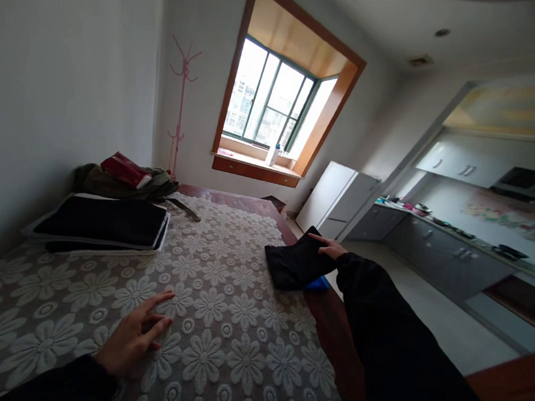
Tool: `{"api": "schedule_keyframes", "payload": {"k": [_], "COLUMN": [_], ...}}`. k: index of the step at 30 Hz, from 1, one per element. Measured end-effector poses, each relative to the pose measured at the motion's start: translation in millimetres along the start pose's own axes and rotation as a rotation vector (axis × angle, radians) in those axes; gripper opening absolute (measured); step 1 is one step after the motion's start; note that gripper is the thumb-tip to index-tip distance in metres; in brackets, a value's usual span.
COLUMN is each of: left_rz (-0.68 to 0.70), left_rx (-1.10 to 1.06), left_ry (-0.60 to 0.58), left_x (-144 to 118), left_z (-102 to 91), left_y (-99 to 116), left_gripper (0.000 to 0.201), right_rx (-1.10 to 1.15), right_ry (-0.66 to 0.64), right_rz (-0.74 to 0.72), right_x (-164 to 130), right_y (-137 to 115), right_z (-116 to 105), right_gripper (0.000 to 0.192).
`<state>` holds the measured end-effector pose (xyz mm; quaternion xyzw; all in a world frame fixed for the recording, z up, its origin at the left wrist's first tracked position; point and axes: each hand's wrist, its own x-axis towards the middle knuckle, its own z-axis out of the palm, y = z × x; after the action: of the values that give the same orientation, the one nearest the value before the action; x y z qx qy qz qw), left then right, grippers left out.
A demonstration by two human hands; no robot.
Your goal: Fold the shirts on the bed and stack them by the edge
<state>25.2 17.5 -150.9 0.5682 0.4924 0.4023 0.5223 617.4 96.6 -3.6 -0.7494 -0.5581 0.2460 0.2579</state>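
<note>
The right hand (331,248) has its fingers on a black cloth (292,264) at the table's edge, with something blue (319,284) showing beneath. The left hand (132,335), fingers loosely spread, is over the flowered tablecloth (205,352). Farther left, folded cloths (106,219) lie stacked near a red purse (126,169) on a bag (90,179).

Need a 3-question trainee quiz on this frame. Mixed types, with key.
1. Which hand is on the black cloth at the right, and where is the other?
2. True or false: the red item lies on the olive-green fabric.
3. Fill in: the piece showing beneath the black cloth is ____ in colour.

Key:
1. The right hand; the left hand is over the flower-patterned cover.
2. True.
3. Blue.
</note>
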Motion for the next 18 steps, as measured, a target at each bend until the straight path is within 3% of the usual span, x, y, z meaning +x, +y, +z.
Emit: {"api": "schedule_keyframes", "payload": {"k": [6, 13, 18], "left_rz": [0.016, 0.004, -0.001], "left_rx": [0.025, 0.025, 0.019], "left_ry": [0.004, -0.017, -0.02], "left_x": [1.7, 0.9, 1.0], "left_z": [1.2, 0.6, -0.6], "left_y": [-4.5, -0.4, 4.1], "left_gripper": [0.048, 0.041, 0.041], "right_rx": [-0.096, -0.253, -0.359], "right_ry": [0.045, 0.128, 0.169], "right_rz": [0.01, -0.013, 0.046], "right_x": [21.1, 16.0, 0.3], "right_y": [20.8, 61.8, 81.3], "right_z": [-13.3, 21.9, 31.2], "right_gripper": [0.096, 0.092, 0.079]}}
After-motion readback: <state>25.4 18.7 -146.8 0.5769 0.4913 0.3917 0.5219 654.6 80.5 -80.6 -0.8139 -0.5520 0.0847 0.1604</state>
